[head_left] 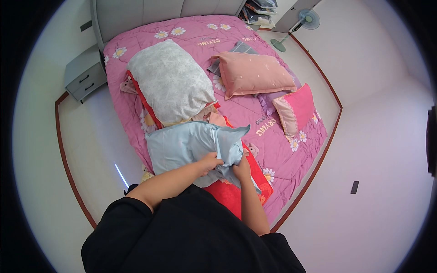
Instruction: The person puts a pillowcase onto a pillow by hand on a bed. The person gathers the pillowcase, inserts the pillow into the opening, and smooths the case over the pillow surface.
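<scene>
A light blue pillowcase [180, 141] lies across the near part of the bed, full toward its left and bunched up at its right end, where a loose flap sticks up. My left hand [210, 163] is closed on the cloth near that end. Just to the right, my right hand [241, 168] grips the gathered edge of the same pillowcase. What is inside the case is hidden. Under it lies a red cloth [225, 196]. Right behind it a large pale grey, plump pillow [170, 82] rests on more folded bedding.
The bed has a pink flowered quilt [291, 177] and a grey headboard [164, 10]. On its right side lie a salmon pillow [255, 75] and a bright pink pillow [298, 109]. A grey nightstand [84, 75] stands left, a green fan [309, 19] at the far right corner.
</scene>
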`<action>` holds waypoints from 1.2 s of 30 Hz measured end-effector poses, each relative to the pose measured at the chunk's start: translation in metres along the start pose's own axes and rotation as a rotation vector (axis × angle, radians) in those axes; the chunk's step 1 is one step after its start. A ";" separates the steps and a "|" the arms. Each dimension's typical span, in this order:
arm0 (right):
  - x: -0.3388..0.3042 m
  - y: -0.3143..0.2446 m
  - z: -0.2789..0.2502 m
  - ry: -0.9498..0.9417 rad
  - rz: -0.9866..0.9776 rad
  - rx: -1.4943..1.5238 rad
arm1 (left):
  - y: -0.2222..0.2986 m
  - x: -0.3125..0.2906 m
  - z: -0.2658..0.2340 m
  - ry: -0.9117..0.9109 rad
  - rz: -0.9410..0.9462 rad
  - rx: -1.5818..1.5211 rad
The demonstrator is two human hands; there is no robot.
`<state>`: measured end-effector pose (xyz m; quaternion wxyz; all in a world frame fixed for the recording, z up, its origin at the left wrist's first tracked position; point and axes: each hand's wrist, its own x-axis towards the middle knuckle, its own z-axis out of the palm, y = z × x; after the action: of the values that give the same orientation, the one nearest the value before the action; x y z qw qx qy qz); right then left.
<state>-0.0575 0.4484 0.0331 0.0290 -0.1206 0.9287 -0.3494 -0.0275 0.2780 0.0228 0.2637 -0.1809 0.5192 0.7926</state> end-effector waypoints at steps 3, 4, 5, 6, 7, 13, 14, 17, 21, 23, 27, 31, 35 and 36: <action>-0.001 -0.018 0.004 0.002 0.107 -0.084 | 0.006 -0.004 0.002 0.003 0.013 -0.012; -0.005 -0.027 0.004 0.092 0.093 -0.070 | 0.011 -0.008 0.001 0.010 0.018 -0.152; -0.008 -0.034 0.002 0.185 0.077 -0.056 | 0.017 -0.011 0.001 0.016 0.025 -0.292; -0.008 -0.035 -0.001 0.184 0.074 -0.055 | 0.020 -0.012 -0.002 0.018 0.028 -0.293; -0.009 -0.035 -0.007 0.206 0.002 0.012 | 0.024 -0.014 -0.005 0.047 0.034 -0.368; -0.008 -0.026 -0.040 0.171 -0.222 0.195 | 0.048 -0.016 -0.025 0.215 0.178 -0.348; -0.010 -0.033 -0.046 0.168 -0.223 0.193 | 0.052 -0.018 -0.026 0.231 0.202 -0.324; -0.012 -0.046 -0.058 0.142 -0.198 0.014 | 0.062 -0.023 -0.030 0.229 0.245 -0.440; -0.016 -0.048 -0.062 0.151 -0.219 0.008 | 0.082 -0.026 -0.057 0.008 0.095 -0.616; -0.017 -0.046 -0.062 0.172 -0.254 -0.014 | 0.087 -0.029 -0.054 0.054 0.152 -0.582; -0.013 -0.047 -0.061 0.179 -0.283 0.072 | 0.082 -0.029 -0.058 0.278 0.277 -0.411; -0.015 -0.044 -0.065 0.069 -0.179 0.319 | 0.042 -0.010 -0.091 0.426 0.569 0.103; -0.016 -0.051 -0.063 0.085 -0.159 0.470 | 0.047 -0.026 -0.085 0.286 0.325 -0.076; -0.018 -0.049 -0.062 0.080 -0.158 0.470 | 0.050 -0.027 -0.082 0.273 0.298 -0.199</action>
<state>-0.0390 0.4563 0.1114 -0.0081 -0.1688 0.8102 -0.5613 -0.0354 0.1804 0.0417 0.0516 -0.2329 0.4906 0.8381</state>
